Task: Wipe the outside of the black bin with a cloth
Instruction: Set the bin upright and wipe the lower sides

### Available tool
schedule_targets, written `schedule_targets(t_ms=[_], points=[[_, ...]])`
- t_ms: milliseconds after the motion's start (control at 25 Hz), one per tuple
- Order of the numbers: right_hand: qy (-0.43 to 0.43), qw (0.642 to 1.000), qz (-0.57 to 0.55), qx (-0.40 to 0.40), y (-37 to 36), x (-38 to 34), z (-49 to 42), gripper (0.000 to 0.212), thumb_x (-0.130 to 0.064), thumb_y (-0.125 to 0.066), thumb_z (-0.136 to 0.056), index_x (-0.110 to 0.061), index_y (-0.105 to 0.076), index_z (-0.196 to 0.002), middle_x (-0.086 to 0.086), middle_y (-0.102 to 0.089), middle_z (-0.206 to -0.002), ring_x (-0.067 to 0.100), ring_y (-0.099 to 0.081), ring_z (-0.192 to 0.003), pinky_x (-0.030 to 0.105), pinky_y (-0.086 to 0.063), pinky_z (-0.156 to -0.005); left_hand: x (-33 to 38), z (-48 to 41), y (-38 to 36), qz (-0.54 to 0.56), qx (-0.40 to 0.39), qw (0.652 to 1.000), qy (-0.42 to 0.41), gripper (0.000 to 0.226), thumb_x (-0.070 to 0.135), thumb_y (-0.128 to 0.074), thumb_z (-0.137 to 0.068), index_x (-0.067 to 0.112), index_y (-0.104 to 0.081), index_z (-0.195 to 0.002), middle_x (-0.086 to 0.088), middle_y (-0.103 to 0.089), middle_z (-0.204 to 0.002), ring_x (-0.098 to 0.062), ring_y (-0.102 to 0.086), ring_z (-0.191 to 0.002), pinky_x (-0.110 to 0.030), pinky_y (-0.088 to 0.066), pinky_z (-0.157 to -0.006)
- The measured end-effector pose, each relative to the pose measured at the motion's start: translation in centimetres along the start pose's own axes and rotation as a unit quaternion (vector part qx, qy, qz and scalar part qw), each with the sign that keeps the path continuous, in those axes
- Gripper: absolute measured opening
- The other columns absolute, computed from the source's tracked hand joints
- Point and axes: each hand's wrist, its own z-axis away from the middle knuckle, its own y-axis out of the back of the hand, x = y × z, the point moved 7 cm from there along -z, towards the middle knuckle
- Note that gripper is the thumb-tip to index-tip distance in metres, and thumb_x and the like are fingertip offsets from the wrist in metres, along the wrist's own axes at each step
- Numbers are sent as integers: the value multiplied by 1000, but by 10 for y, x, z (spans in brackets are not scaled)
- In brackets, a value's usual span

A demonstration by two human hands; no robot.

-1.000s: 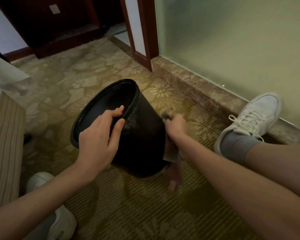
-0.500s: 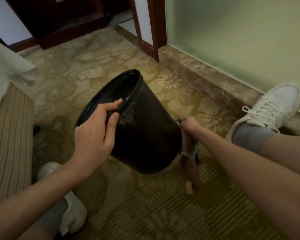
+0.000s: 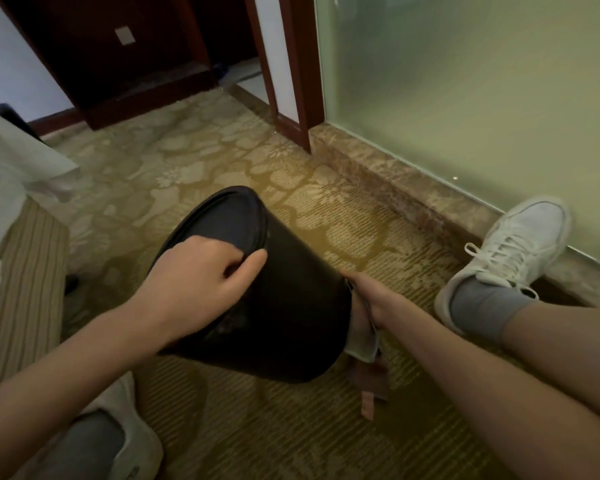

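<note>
Left fingers (image 3: pixel 254 258) hook the bin (image 3: pixel 284 306) rim; right fingers (image 3: pixel 355 279) clutch cloth (image 3: pixel 362 337) against its side.

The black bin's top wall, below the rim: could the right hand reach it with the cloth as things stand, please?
Probably yes. The right hand holds the cloth against the right side of the black bin; the wall above it is bare, and the left hand grips only the rim.

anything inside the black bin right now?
Visible: the left hand, fingers curled over the rim of the black bin, plus a strip of bare inner wall. The mouth tilts away from the camera, so the floor and deeper inside are hidden.
</note>
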Motion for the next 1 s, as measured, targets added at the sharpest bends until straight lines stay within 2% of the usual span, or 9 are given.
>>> schedule_targets(t_ms=[120, 240, 360, 440, 520, 560, 640, 880, 1000], points=[[119, 980, 107, 117, 3, -76, 30, 45, -44, -72, -82, -6, -69, -105, 15, -73, -101, 30, -70, -89, 29, -52, -67, -25, 36, 2, 197, 18, 978, 73, 69, 69, -35, -84, 15, -46, -43, -1, -45, -41, -10, -43, -38, -30, -37, -45], [303, 875, 327, 190, -28, -194, 91, 53, -59, -76, -69, -10, -69, -86, 9, -72, -86, 26, -69, -80, 31, -49, -64, -22, 87, -58, 387, -5, 882, 270, 93, 92, -39, -63, 4, -69, -60, -6, -65, -55, -11, -58, -56, -23, -45, -57], [412, 671, 582, 201, -115, -255, 155, 47, -68, -66, -72, -21, -62, -76, -5, -62, -75, 14, -60, -70, 28, -43, -58, 31, 89, -154, 570, -142, 714, 381, 78, 71, -35, -74, 6, -79, -77, -3, -73, -99, -14, -62, -100, -23, -43, -92], [466, 506, 696, 204, -172, -252, 178, 39, -58, -63, -83, -23, -53, -72, -9, -53, -67, 10, -52, -63, 27, -30, -56, 71, 70, -176, 579, -195, 720, 330, 62, 62, -34, -90, 17, -76, -100, 9, -61, -118, -13, -48, -119, -31, -28, -106], [504, 409, 734, 200, -197, -239, 175, 32, -49, -61, -88, -21, -49, -76, -9, -44, -65, 14, -48, -64, 31, -29, -62, 78, 47, -194, 552, -156, 757, 312, 53, 60, -32, -96, 23, -62, -118, 15, -53, -124, -11, -45, -124, -30, -25, -107], [508, 391, 742, 198, -196, -233, 165, 28, -47, -59, -89, -23, -49, -80, -9, -40, -64, 16, -46, -65, 33, -30, -64, 80, 36, -209, 534, -160, 759, 335, 44, 58, -32, -97, 26, -60, -106, 17, -52, -113, -7, -50, -113, -29, -29, -101], [499, 408, 739, 197, -184, -228, 145, 29, -51, -57, -91, -25, -47, -83, -9, -35, -64, 17, -42, -66, 33, -30, -66, 70, 29, -231, 476, -199, 786, 341, 37, 52, -35, -99, 24, -54, -82, 16, -48, -88, 0, -49, -85, -26, -35, -89], [532, 404, 713, 213, -187, -227, 122, 29, -54, -56, -91, -25, -56, -86, -7, -50, -73, 17, -51, -70, 33, -36, -68, 15, 26, -244, 281, -138, 934, 170, 36, 40, -42, -98, 14, -68, -97, -2, -65, -100, -11, -58, -91, -31, -47, -86], [499, 436, 713, 231, -171, -252, 116, 38, -61, -56, -89, -23, -61, -90, -10, -48, -66, 15, -54, -70, 33, -39, -68, -1, 15, -224, 206, -160, 957, 128, 40, 46, -39, -96, 19, -67, -85, 2, -67, -83, -9, -62, -75, -36, -53, -74]])
